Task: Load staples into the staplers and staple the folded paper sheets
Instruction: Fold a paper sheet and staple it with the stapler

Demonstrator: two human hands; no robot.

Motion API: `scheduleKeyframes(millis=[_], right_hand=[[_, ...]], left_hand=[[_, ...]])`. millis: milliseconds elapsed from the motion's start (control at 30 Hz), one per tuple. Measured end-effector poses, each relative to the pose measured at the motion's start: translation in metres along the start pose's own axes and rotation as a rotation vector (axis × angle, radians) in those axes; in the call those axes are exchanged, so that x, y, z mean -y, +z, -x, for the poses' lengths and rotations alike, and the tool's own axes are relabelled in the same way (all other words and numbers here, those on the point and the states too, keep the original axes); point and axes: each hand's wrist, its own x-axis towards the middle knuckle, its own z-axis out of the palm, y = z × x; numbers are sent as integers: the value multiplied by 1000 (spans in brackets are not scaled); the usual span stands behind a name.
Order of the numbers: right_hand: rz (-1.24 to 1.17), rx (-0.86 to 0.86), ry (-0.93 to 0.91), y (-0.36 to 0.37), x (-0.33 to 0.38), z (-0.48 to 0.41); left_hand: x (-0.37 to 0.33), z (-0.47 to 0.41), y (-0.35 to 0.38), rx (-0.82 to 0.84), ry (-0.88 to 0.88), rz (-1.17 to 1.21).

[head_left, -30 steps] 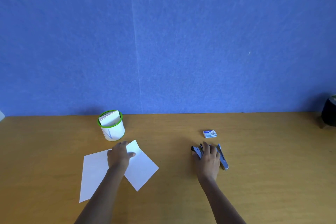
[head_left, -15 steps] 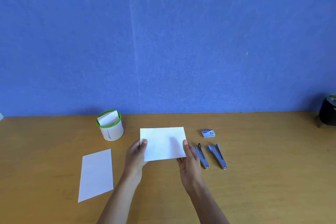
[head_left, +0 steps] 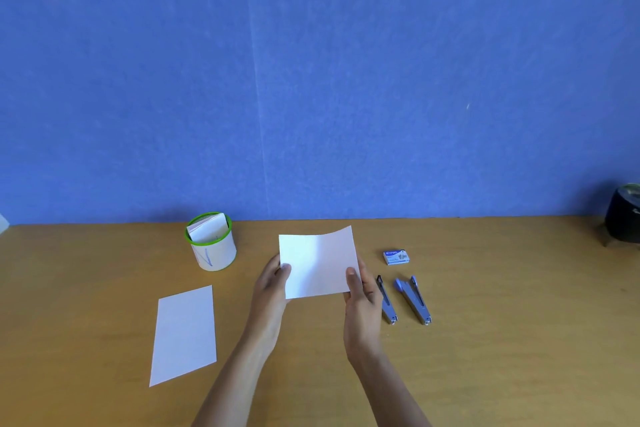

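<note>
I hold a white paper sheet [head_left: 317, 262] above the table's middle, tilted up toward me, its far right corner curling. My left hand [head_left: 272, 282] pinches its left edge and my right hand [head_left: 360, 295] pinches its right edge near the lower corner. A second white sheet [head_left: 185, 333] lies flat on the table to the left. Two blue-grey staplers lie side by side just right of my right hand: a narrow stapler [head_left: 387, 302] and a wider stapler [head_left: 414, 300]. Behind them sits a small blue staple box [head_left: 396, 256].
A white cup with a green rim [head_left: 212, 243], holding folded papers, stands at the back left of the wooden table [head_left: 502, 322]. A black round object [head_left: 623, 215] sits at the far right edge. A blue wall rises behind the table.
My left hand lifted one sheet from the left pile and my right hand left the staplers to join it. Both now hold the sheet raised and more tilted at centre.
</note>
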Motion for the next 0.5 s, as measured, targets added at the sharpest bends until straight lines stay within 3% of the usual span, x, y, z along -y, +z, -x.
scheduleKeyframes(millis=[300, 500], right_hand=[[610, 247, -375, 21, 4, 6], [984, 292, -540, 24, 7, 9]], left_hand=[[-8, 2, 16, 5, 4, 97], [-17, 10, 24, 56, 45, 95]])
